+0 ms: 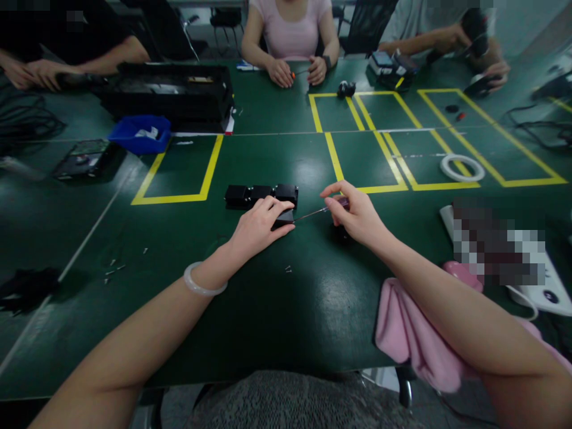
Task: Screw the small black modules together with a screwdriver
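Our left hand (pixel 259 223) was clamped on a small black rectangular block (pixel 283 218) on the green table (pixel 250 322), seemingly unfinished, our right hand (pixel 355 214) gripping a thin metal screwdriver (pixel 313 213) at its end, three similar black blocks (pixel 261 193) perhaps done beyond.

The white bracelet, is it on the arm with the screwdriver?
No, the bracelet circles the left wrist, while the right hand holds the screwdriver.
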`<act>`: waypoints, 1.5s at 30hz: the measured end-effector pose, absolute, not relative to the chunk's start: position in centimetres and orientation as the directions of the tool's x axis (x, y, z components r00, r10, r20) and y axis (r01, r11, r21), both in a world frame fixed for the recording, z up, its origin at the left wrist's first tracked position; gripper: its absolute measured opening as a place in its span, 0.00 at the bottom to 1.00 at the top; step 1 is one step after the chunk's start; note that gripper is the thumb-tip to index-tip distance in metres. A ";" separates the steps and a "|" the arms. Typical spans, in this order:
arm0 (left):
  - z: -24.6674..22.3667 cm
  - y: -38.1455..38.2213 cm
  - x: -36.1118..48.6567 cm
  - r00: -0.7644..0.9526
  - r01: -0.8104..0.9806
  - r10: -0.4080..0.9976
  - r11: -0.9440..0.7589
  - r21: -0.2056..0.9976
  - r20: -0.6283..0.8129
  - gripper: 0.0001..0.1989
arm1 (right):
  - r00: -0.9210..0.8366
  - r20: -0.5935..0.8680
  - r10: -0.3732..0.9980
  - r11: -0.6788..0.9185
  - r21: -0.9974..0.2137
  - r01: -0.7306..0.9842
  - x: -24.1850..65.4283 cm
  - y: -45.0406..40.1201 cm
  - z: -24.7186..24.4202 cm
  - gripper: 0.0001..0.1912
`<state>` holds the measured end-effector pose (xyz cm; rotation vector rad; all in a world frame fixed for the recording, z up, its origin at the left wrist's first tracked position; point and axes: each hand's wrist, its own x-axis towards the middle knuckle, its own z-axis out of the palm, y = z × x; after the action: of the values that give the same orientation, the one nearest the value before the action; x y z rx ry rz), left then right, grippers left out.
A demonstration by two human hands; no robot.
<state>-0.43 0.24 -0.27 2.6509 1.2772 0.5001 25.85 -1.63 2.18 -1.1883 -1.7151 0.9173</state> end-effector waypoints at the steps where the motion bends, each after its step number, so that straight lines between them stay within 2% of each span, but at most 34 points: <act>1: -0.3 0.2 -0.4 0.579 0.730 0.783 -0.623 0.281 0.229 0.21 | -0.206 0.238 0.949 0.297 -0.896 0.331 25.9 -1.7 2.2 0.05; 11: -0.4 0.2 -0.4 0.580 0.738 0.780 -0.626 0.254 0.236 0.21 | -0.212 0.210 0.955 0.273 -0.902 0.334 25.8 -1.7 2.2 0.05; 15: -0.5 0.3 -0.4 0.581 0.738 0.779 -0.627 0.251 0.237 0.21 | -0.188 0.251 0.950 0.301 -0.898 0.322 25.8 -1.7 2.2 0.07; 20: -0.4 0.3 -0.4 0.579 0.737 0.782 -0.623 0.260 0.231 0.21 | -0.206 0.194 0.959 0.260 -0.888 0.378 25.9 -1.6 2.2 0.10; 23: -0.4 0.3 -0.4 0.581 0.739 0.782 -0.623 0.258 0.226 0.21 | -0.194 0.227 0.954 0.283 -0.895 0.345 25.9 -1.6 2.0 0.05; 27: -0.4 0.3 -0.4 0.582 0.737 0.781 -0.624 0.261 0.227 0.22 | -0.195 0.248 0.949 0.302 -0.896 0.327 25.9 -1.6 1.9 0.06; 33: -0.3 0.3 -0.4 0.579 0.741 0.785 -0.619 0.260 0.220 0.22 | -0.196 0.198 0.960 0.259 -0.895 0.364 25.9 -1.6 2.1 0.07; 36: -0.4 0.3 -0.4 0.582 0.738 0.781 -0.624 0.257 0.227 0.21 | -0.204 0.225 0.953 0.285 -0.893 0.347 25.9 -1.6 2.0 0.04; 40: -0.6 0.4 -0.4 0.585 0.735 0.776 -0.630 0.249 0.237 0.21 | -0.211 0.280 0.937 0.336 -0.886 0.318 25.9 -1.5 1.7 0.06; 45: -0.6 0.3 -0.4 0.583 0.737 0.777 -0.629 0.246 0.238 0.21 | -0.195 0.244 0.950 0.298 -0.897 0.328 25.9 -1.5 1.6 0.09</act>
<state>-0.43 0.34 -0.57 2.6861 1.2903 0.4933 25.91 -1.49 1.64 -1.1688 -1.7041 0.9071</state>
